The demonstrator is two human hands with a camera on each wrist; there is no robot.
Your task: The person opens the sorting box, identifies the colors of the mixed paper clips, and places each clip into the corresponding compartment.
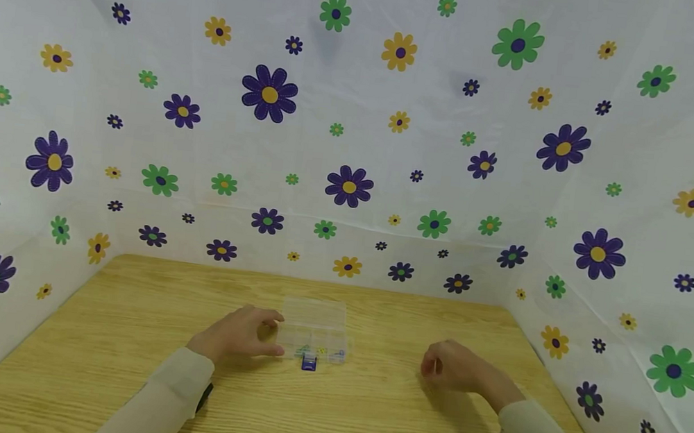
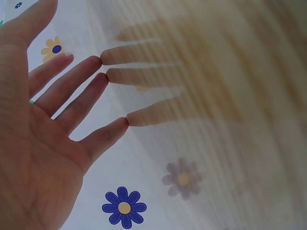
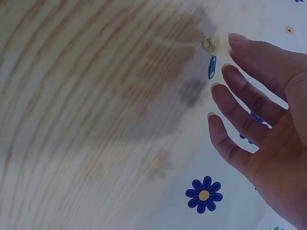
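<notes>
A clear plastic compartment box (image 1: 304, 334) stands on the table with its see-through lid (image 1: 315, 312) raised at the back. Small green, yellow and blue pieces lie in its front compartments, and a dark blue clasp-like piece (image 1: 309, 363) shows at its front edge. Just left of the box is my left hand (image 1: 234, 334), fingers loosely bent and fingertips at the tabletop (image 2: 230, 96); nothing is in it. Farther right, my right hand (image 1: 454, 366) hangs low over the table, relaxed and holding nothing. Near its fingertips in the right wrist view lie a yellow paper clip (image 3: 208, 44) and a blue paper clip (image 3: 212, 67).
The wood-grain table (image 1: 328, 417) is bounded at the back and both sides by white flowered cloth (image 1: 216, 141). Bare wood lies between the box and my right hand.
</notes>
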